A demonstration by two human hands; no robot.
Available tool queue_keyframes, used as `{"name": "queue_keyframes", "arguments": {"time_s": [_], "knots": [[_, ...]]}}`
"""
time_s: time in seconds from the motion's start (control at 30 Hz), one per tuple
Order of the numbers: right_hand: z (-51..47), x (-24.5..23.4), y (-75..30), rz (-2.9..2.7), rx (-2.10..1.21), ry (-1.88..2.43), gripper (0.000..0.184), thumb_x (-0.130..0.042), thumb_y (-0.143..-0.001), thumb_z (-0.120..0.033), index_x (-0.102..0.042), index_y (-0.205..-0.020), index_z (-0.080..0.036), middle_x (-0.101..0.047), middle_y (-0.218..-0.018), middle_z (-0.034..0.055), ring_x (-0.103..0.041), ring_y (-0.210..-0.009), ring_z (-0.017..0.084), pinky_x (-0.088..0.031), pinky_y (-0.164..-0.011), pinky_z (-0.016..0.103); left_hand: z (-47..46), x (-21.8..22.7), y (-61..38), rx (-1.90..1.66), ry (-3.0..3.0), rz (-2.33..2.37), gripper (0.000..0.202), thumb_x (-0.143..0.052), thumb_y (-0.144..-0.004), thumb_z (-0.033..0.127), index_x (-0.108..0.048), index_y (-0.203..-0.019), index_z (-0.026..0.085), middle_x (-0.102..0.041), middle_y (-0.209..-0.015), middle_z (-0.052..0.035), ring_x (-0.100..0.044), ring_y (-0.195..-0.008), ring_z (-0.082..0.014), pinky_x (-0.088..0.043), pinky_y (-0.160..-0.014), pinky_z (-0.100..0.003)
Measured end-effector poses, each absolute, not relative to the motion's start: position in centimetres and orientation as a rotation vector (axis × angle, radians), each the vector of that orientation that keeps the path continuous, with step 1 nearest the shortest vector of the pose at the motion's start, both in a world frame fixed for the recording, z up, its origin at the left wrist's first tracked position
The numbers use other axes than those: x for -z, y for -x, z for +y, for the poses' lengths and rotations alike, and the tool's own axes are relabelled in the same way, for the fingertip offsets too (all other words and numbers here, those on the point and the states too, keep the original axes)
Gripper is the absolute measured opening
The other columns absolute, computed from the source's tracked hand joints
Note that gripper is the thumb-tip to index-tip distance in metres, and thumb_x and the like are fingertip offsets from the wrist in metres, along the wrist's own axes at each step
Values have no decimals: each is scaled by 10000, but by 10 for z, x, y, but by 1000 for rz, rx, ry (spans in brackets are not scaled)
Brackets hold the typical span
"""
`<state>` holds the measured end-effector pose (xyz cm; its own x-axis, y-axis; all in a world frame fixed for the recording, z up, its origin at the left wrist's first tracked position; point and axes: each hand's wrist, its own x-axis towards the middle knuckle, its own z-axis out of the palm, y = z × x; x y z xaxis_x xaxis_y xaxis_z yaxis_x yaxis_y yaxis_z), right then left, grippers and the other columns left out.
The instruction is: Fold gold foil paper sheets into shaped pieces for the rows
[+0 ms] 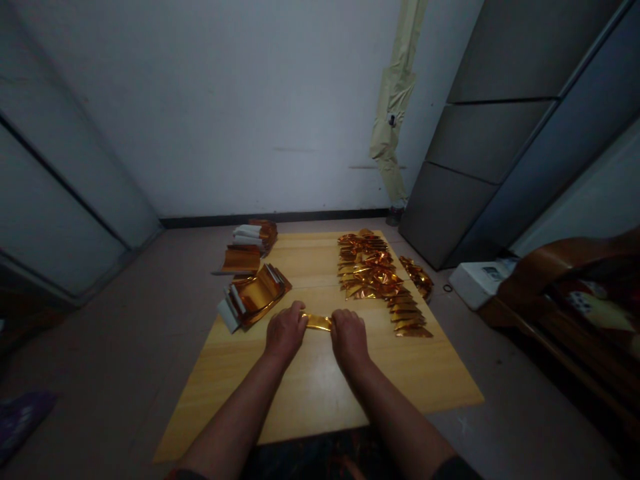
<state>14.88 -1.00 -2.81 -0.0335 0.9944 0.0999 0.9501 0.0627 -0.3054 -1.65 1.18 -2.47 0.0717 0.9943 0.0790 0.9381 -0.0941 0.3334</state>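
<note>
Gold foil strip (pixel 317 322) lay on the pale wooden board (pixel 320 393), its ends under the left hand (pixel 285 331) and right hand (pixel 349 335), both curled closed, gripping it. Folded foil pieces (pixel 375 275) lay rightward; stacked foil bundles (pixel 256 298) leftward.

My left hand (pixel 285 335) and right hand (pixel 349 337) sit close together on the wooden board (pixel 310 393), with only the gold foil strip (pixel 317 322) between them. Nearer me, I have open wood to move across on either side of my forearms. Ahead, a lane of wood runs up between the foil stacks (pixel 255 297) and the foil heap (pixel 367 267). The stacks crowd my left hand's outward path, and the row of folded foil pieces (pixel 407 319) blocks my right hand's. Past the board's far right corner, a grey cabinet (pixel 450 210) stands in the way.
</note>
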Motion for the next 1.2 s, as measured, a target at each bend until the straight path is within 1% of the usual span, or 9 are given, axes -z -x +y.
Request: {"name": "queue_keyframes", "arguments": {"time_s": [0.27,0.37,0.53,0.63,0.77,0.87,1.0,1.1,1.2], "knots": [[-10,28,-148,-2072,-231,1965,120,-493,-949,-198,-613,-958,-200,-634,-952,63,-526,-904,215,-300,-744,317,12,25,15,-408,-2181,1979,196,-460,-933,311,-537,-1095,234,-708,-1008,-52,-641,-953,-208,-404,-834,-308],[-11,27,-148,-2045,-232,1971,132,-486,-952,-193,-615,-979,-198,-624,-967,64,-521,-897,209,-312,-751,316,12,25,15,-378,-2228,1982,195,-452,-938,319,-550,-1084,233,-697,-965,-51,-630,-929,-211,-395,-816,-315],[-11,24,-150,-2089,-135,1887,118,-522,-938,-199,-635,-970,-209,-583,-1086,86,-493,-993,217,-326,-755,303,10,26,15,-286,-2475,1891,210,-424,-958,311,-622,-959,240,-641,-889,-63,-571,-910,-226,-370,-759,-337],[-9,24,-151,-2247,-94,1851,144,-510,-947,-203,-653,-930,-197,-608,-986,89,-508,-949,220,-321,-745,314,13,30,14,-334,-2632,1783,188,-477,-941,304,-646,-903,233,-614,-911,-73,-528,-917,-234,-370,-748,-347],[-5,24,-156,-2347,-135,1818,154,-518,-942,-195,-671,-922,-192,-629,-910,72,-532,-873,196,-312,-718,306,16,37,16,-445,-2739,1599,173,-482,-933,210,-643,-869,196,-624,-951,-74,-509,-919,-220,-395,-771,-347],[0,24,-164,-2394,-124,1729,156,-535,-945,-242,-685,-916,-207,-639,-917,62,-535,-881,190,-302,-711,299,14,40,20,-485,-2767,1501,195,-453,-941,181,-646,-916,185,-643,-987,-75,-520,-923,-212,-411,-790,-347],[11,22,-176,-2470,-72,1603,206,-528,-958,-296,-706,-902,-209,-649,-897,65,-532,-894,188,-301,-735,298,2,37,24,-452,-2822,1485,231,-463,-918,171,-634,-1072,188,-658,-1081,-91,-541,-969,-229,-409,-825,-387],[20,20,-179,-2509,-64,1557,224,-525,-955,-287,-719,-881,-201,-649,-865,71,-533,-882,187,-310,-750,298,-9,34,22,-426,-2848,1524,305,-468,-918,206,-594,-1196,204,-636,-1216,-99,-556,-1016,-240,-392,-852,-424],[21,17,-174,-2485,-103,1623,224,-522,-940,-253,-719,-856,-187,-646,-865,82,-537,-877,195,-322,-721,291,-17,32,18,-395,-2846,1589,344,-498,-914,269,-574,-1248,238,-599,-1310,-102,-550,-1088,-265,-359,-905,-473]]}}
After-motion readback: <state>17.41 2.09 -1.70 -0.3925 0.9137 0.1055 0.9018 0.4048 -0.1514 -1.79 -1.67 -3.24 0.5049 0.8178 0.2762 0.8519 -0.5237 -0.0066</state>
